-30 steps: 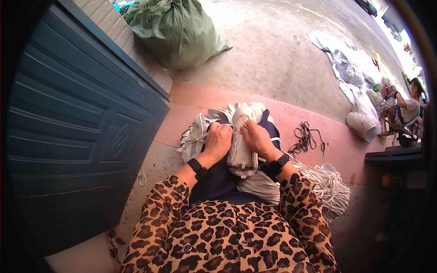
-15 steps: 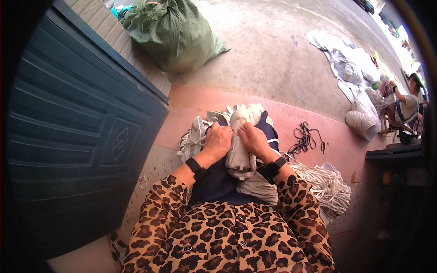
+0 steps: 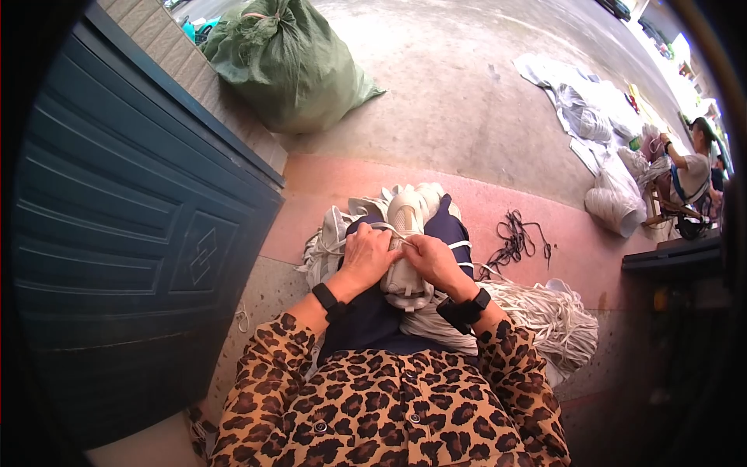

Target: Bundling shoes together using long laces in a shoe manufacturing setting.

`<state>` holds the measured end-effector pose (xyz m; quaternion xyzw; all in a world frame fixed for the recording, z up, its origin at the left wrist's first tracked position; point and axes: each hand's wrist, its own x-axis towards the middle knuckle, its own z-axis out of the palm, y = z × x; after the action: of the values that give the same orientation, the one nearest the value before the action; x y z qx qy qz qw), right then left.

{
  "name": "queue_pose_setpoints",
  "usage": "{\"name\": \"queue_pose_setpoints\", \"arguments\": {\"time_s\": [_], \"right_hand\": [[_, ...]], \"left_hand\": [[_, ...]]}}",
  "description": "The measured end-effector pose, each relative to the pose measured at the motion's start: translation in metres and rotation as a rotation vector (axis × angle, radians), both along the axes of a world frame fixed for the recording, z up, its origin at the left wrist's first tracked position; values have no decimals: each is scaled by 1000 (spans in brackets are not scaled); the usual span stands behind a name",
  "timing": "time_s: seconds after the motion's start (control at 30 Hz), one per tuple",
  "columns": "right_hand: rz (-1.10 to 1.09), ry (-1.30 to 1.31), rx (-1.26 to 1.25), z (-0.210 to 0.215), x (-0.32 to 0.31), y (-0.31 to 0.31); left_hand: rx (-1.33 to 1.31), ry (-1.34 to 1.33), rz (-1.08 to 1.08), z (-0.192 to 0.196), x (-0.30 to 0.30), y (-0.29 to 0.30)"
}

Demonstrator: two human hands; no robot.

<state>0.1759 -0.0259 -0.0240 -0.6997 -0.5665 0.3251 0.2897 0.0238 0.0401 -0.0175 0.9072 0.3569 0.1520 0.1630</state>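
**Pale shoe (image 3: 406, 286) on the lap (image 3: 362, 331), lace (image 3: 385, 226) at the fingertips**

Off-white to beige throughout, with a rounded, mesh-textured toe pointing away from the body and the heel turned back towards it. Smoother and slightly greyer at the rear, with a small loop-like tab at the heel. Set lengthwise between the thighs, against dark navy cloth. Over the upper, just behind the toe, the white lace, raised in a shallow arc.

Right hand (image 3: 430, 261): thumb and forefinger pinched together on the lace, other fingers curled. Left hand (image 3: 369, 253): half closed, back upward, fingers bent beside the shoe, thumb very near the right fingertips; lace along the forefinger. Impossible to tell there: gripped, or merely lying against the skin.

Hidden beneath the hands: the middle of the shoe and most of the lacing. Out of sight, too, the sole; hard to make out, the opening between the wrists. Close beyond the toe and to its right, more off-white shapes (image 3: 429, 191), too crowded to separate. Left of the lap, a pale heap (image 3: 333, 231), partly covered by the leg. Behind the right forearm, partly cut off from view, a bundle (image 3: 554, 319) of pale laces. At the far right, a seated person (image 3: 692, 173), too small for detail.
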Motion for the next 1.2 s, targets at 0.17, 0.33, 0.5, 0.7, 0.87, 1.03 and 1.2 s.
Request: {"name": "queue_pose_setpoints", "arguments": {"time_s": [0.17,0.33,0.5,0.7,0.87,1.03,1.2], "right_hand": [[91,-116,56,-3,-7,7],[101,-299,176,-11,-21,7],[195,-685,192,-13,-32,6],[224,-631,277,-4,-14,-7],[286,-75,90,46,3,-82],[-280,720,-106,52,28,-85],[-456,1284,-168,44,55,-77]], "left_hand": [[-176,224,-68,5,2,16],[-289,115,-133,-12,-7,32],[-300,-62,-235,-7,-9,32],[-197,-248,-37,-5,-11,2],[149,-198,-261,46,-10,-42],[-124,-216,-490,36,20,-43],[-580,-472,-800,102,54,-84]]}}
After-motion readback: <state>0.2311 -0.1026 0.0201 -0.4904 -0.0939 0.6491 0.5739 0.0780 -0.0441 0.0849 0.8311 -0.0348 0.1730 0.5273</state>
